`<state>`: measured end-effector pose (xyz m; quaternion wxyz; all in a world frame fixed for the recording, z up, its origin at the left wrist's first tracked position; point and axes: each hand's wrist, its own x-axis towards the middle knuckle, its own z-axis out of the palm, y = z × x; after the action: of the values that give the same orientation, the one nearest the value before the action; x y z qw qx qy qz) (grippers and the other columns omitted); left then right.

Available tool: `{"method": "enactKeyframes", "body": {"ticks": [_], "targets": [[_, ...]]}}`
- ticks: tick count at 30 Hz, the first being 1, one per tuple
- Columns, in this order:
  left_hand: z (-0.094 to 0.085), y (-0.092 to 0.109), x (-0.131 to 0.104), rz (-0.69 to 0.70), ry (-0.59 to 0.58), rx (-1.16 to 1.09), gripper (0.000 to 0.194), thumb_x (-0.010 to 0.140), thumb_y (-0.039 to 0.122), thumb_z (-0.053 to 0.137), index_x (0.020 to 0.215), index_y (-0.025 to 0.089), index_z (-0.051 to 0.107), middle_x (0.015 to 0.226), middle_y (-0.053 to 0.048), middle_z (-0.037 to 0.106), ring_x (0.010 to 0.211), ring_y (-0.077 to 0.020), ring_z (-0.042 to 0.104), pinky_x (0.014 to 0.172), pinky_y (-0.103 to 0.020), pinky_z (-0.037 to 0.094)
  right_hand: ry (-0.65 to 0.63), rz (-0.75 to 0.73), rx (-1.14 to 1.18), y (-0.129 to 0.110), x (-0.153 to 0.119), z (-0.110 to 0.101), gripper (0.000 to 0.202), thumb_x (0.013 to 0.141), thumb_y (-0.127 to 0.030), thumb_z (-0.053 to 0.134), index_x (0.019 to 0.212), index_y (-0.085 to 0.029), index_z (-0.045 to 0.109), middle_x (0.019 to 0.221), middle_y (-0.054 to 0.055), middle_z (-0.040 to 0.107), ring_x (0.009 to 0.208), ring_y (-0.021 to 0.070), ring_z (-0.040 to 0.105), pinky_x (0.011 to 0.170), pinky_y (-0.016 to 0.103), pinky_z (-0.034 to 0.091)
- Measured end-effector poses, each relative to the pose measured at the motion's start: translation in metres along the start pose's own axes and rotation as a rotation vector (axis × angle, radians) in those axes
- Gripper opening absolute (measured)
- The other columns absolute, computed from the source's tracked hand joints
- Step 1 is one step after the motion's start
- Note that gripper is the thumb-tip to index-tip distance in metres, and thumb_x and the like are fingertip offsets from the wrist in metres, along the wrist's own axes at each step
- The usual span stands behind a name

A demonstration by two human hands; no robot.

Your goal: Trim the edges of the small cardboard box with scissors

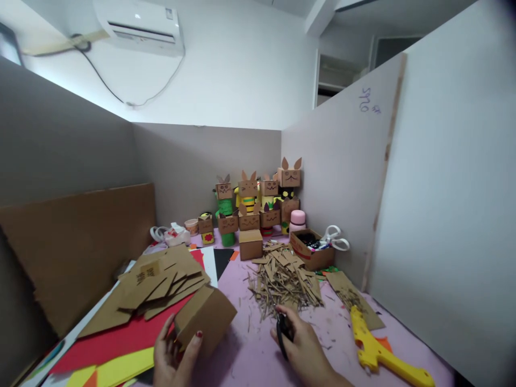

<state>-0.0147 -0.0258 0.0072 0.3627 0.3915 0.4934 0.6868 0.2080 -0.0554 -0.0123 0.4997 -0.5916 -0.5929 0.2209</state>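
Observation:
My left hand (176,352) grips a small brown cardboard box (212,322) from its left side, thumb on the near face. The box is tilted and held over the front of the table. To its right, my right hand (300,341) is closed around black-handled scissors (284,333); their blades are hard to make out. Beyond my right hand lies a heap of thin cardboard scraps (284,279). Another cardboard box (250,245) stands behind the heap's left edge.
Cardboard sheets (157,279) lie over red paper (121,336) at left. A yellow glue gun (377,352) rests at right. An open box (312,252) holds white-handled scissors (334,238). Cardboard animal figures (248,188) stand at the back, beside a pink bottle (297,219). Grey partitions (209,156) enclose the table.

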Motion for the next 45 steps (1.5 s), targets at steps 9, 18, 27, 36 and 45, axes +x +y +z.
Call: {"method": "enactKeyframes", "body": {"ticks": [9,18,27,36,45], "targets": [[0.003,0.008,-0.007,0.000,-0.037,-0.003,0.087,0.059,0.057,0.073,0.133,0.026,0.041,0.122,-0.012,0.054,0.120,-0.0387,0.050,0.106,-0.060,0.033,0.044,0.008,0.022,-0.002,0.000,0.000,0.037,0.073,-0.027,0.059,0.107,-0.016,0.068,0.086,0.008,0.076,0.078,0.0247,0.069,0.072,0.032,0.051],[0.005,0.012,-0.037,0.047,-0.263,-0.020,0.087,0.059,0.047,0.076,0.133,0.023,0.038,0.134,-0.016,0.049,0.108,-0.0327,0.060,0.083,-0.038,0.054,0.033,0.020,0.111,0.002,-0.004,0.001,0.047,0.071,-0.033,0.065,0.114,-0.013,0.064,0.080,0.006,0.073,0.072,0.0233,0.067,0.067,0.031,0.051],[0.003,0.008,-0.026,0.081,-0.232,0.062,0.083,0.062,0.051,0.072,0.132,0.022,0.037,0.132,-0.016,0.048,0.122,-0.0353,0.049,0.096,-0.044,0.046,0.085,-0.013,0.145,0.008,-0.003,0.006,0.040,0.071,-0.022,0.055,0.111,-0.018,0.058,0.075,0.000,0.070,0.068,0.0195,0.066,0.064,0.028,0.051],[0.000,0.017,-0.015,0.087,-0.040,0.022,0.086,0.068,0.051,0.069,0.140,0.025,0.029,0.129,-0.016,0.049,0.123,-0.0354,0.048,0.099,-0.050,0.043,0.098,-0.020,0.151,0.009,-0.001,0.002,0.033,0.075,-0.026,0.056,0.106,-0.016,0.064,0.088,0.007,0.074,0.083,0.0232,0.068,0.075,0.032,0.051],[0.002,0.016,-0.011,0.048,-0.062,-0.017,0.096,0.065,0.054,0.070,0.143,0.022,0.024,0.138,-0.020,0.041,0.127,-0.0438,0.041,0.102,-0.062,0.034,0.105,-0.058,0.153,0.008,0.002,0.003,0.034,0.073,-0.023,0.059,0.106,-0.018,0.068,0.101,0.007,0.075,0.095,0.0240,0.068,0.085,0.033,0.050]]}}
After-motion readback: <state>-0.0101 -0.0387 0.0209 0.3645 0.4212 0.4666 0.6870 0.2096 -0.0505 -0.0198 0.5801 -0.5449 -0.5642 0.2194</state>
